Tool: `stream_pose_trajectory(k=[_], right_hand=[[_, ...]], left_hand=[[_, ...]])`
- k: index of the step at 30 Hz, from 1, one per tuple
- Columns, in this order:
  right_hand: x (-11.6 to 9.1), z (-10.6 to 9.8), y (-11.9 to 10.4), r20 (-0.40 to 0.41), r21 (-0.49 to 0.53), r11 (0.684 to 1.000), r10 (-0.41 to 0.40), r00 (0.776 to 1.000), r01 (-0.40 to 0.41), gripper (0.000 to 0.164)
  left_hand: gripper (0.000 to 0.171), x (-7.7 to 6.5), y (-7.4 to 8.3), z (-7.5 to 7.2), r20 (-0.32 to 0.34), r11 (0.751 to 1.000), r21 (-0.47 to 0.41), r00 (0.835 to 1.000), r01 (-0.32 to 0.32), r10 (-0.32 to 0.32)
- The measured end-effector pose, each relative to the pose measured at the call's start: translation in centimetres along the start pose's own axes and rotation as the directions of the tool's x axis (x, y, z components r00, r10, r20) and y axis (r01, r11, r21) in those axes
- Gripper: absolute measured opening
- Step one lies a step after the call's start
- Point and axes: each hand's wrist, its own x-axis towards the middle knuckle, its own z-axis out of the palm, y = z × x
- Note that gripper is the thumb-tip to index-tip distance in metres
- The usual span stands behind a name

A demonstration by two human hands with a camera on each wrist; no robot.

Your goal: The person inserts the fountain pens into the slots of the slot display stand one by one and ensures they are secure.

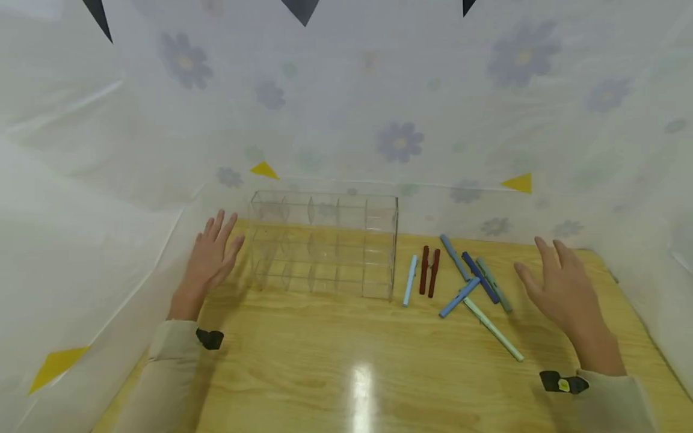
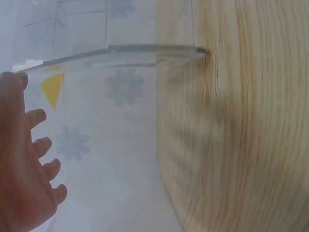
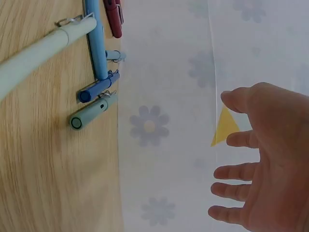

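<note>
To the left of a clear divided organizer [image 1: 325, 279], my left hand [image 1: 208, 258] is held with its fingers spread, apart from the box. In the left wrist view the organizer's edge [image 2: 145, 48] runs above that hand [image 2: 24, 159], which holds nothing. My right hand [image 1: 568, 294] is over the table's right side, fingers extended and nothing in them. Nearest to it lies a grey-green pen [image 1: 494, 284]. Beside that are a dark blue pen [image 1: 480, 277], two mid-blue pens crossing near a pale green pen [image 1: 494, 329], two dark red pens [image 1: 425, 270] and a light blue pen [image 1: 410, 281].
The wooden table [image 1: 303, 361] meets a pale flower-patterned sheet [image 1: 346, 120] at the back and sides. Yellow triangles [image 1: 517, 183] mark the sheet. The organizer has several see-through compartments and stands near the back edge.
</note>
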Motion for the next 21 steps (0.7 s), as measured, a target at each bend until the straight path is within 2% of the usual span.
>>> stream_pose_trajectory(k=[2, 4, 8, 11, 15, 17, 19, 21], right_hand=[[-0.3, 0.1, -0.1, -0.033, 0.055, 0.998, 0.022, 0.999, -0.02, 0.072], [-0.5, 0.3, -0.1, -0.074, 0.122, 0.992, 0.039, 0.997, -0.03, 0.066], [-0.6, 1.4, 0.0, -0.157, 0.27, 0.963, 0.07, 0.985, -0.026, 0.053], [-0.1, 2.8, 0.2, -0.159, 0.385, 0.921, 0.126, 0.979, -0.056, 0.05], [0.4, 4.8, 0.8, -0.07, 0.494, 0.856, 0.213, 0.975, -0.152, 0.053], [0.4, 5.6, 1.1, -0.025, 0.524, 0.832, 0.228, 0.973, -0.182, 0.053], [0.5, 6.3, 1.4, 0.007, 0.55, 0.812, 0.229, 0.973, -0.195, 0.053], [0.7, 6.8, 1.5, 0.03, 0.57, 0.797, 0.221, 0.975, -0.199, 0.051]], left_hand=[[0.066, -0.2, 0.5, 0.5, -0.033, 0.995, -0.102, 0.999, -0.014, 0.011], [0.064, -0.2, 1.0, 1.3, -0.066, 0.975, -0.219, 0.998, -0.03, 0.016], [0.062, -0.6, 2.1, 2.9, -0.092, 0.904, -0.427, 0.996, -0.032, -0.008], [0.06, -1.2, 2.4, 4.1, -0.079, 0.824, -0.567, 0.996, -0.008, -0.045], [0.06, -2.4, 2.4, 5.6, 0.008, 0.678, -0.733, 0.998, 0.052, -0.068], [0.062, -2.8, 2.3, 6.2, 0.052, 0.618, -0.783, 0.997, 0.076, -0.056], [0.063, -3.0, 2.1, 6.8, 0.079, 0.576, -0.813, 0.996, 0.086, -0.038], [0.065, -3.0, 1.8, 7.1, 0.105, 0.546, -0.832, 0.994, 0.1, -0.022]])
